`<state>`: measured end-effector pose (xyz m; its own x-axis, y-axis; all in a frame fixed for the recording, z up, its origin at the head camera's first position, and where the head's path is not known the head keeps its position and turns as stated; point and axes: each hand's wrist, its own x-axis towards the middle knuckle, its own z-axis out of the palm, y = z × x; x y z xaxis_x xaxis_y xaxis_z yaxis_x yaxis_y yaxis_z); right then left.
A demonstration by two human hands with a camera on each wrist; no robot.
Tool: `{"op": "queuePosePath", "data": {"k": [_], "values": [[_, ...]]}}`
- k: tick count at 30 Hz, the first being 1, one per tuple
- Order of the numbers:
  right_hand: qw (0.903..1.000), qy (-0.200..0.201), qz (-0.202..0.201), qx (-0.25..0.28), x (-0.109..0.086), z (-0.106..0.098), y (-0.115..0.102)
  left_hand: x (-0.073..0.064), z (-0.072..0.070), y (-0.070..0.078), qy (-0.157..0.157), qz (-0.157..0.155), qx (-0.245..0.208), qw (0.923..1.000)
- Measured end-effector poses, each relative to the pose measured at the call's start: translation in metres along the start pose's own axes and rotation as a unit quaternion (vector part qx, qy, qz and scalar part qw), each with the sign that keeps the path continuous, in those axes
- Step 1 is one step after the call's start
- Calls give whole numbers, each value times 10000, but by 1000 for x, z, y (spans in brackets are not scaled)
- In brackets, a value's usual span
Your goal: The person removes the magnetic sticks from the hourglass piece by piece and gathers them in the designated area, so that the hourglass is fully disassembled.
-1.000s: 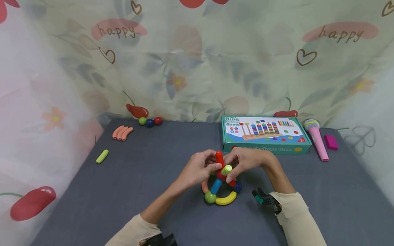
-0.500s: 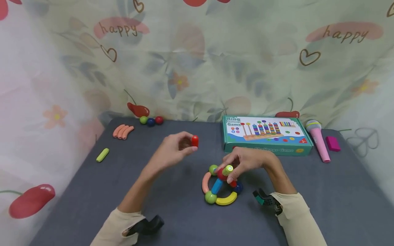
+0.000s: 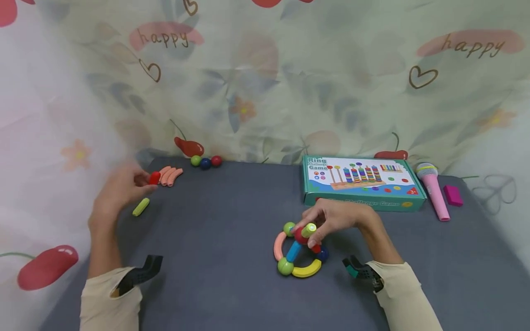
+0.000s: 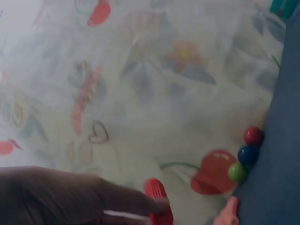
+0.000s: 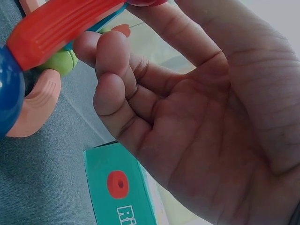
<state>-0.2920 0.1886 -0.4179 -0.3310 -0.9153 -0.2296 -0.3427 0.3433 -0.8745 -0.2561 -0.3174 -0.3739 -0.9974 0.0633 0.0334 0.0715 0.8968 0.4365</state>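
At the far left of the head view, my left hand (image 3: 120, 186) pinches a red rod (image 3: 154, 178) between thumb and fingers, next to the curved pink pieces (image 3: 167, 176). The rod (image 4: 157, 194) also shows in the left wrist view. My right hand (image 3: 337, 218) grips the red ball (image 3: 301, 236) on top of a building-toy structure. A yellow-green rod (image 3: 308, 230) sticks up from that ball. Below it, a blue rod (image 3: 294, 252) and a red rod (image 3: 316, 248) slope to a ring with green balls (image 3: 285, 266), a dark blue ball (image 3: 324, 254), a yellow curve (image 3: 307, 270) and a pink curve (image 3: 279, 246).
A loose yellow-green rod (image 3: 141, 207) lies below the left hand. Three balls (image 3: 205, 163) sit at the back edge of the table (image 3: 215, 276). A green game box (image 3: 364, 184), a pink microphone (image 3: 433, 191) and a magenta block (image 3: 453, 195) stand at the back right.
My left hand has pulled the red rod off the structure's top and carried it far left, beside the curved pink pieces. The right hand has stayed on the red ball.
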Motion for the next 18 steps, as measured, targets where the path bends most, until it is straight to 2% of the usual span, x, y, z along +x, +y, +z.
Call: {"op": "queuePosePath", "data": {"k": [2, 4, 6, 10, 13, 16, 18], "values": [[10000, 17, -22, 1, 0, 0, 1, 3, 2, -17, -206, -119, 162, 9996], [10000, 20, -59, -45, -1, -1, 1, 6, 6, -28, -477, -420, 262, 9976], [10000, 3, -3, -16, -2, -2, 1, 8, 12, -36, -754, -771, 312, 9937], [10000, -17, 44, 38, -2, -1, 1, 10, 21, -46, -1028, -1154, 347, 9874], [10000, -2, -22, 2, -2, -1, 2, 12, 26, -50, -1053, -1151, 431, 9868], [9999, 9, -116, -41, -1, -1, 2, 14, 27, -52, -966, -1116, 510, 9877], [9999, 4, -162, -37, 0, -2, 3, 14, 27, -52, -817, -1201, 599, 9876]]}}
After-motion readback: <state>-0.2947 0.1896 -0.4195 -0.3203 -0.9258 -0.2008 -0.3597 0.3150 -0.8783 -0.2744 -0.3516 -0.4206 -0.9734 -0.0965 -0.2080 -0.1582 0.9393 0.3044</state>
